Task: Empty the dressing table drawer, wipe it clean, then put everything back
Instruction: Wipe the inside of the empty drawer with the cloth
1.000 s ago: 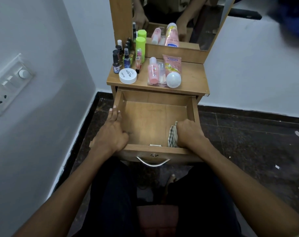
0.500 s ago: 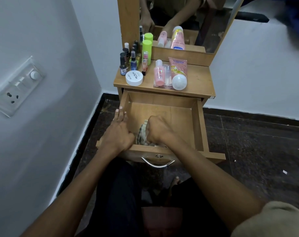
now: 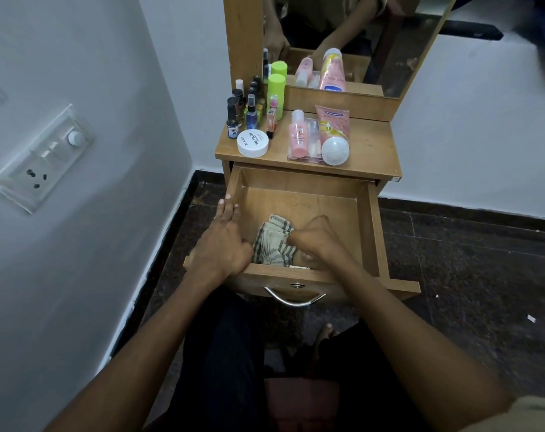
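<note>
While bunched cloth (image 3: pixel 275 241) apparently unmoved, right hand (image 3: pixel 319 241) further right.

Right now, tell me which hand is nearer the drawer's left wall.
Left. The left hand rests on the drawer's left wall, fingers along its rim. The right hand is inside the drawer, near the middle, gripping the cloth.

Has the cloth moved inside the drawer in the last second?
Yes. The checked cloth, gripped by the right hand, went from the drawer's right side wall to its left half, near the left hand.
</note>
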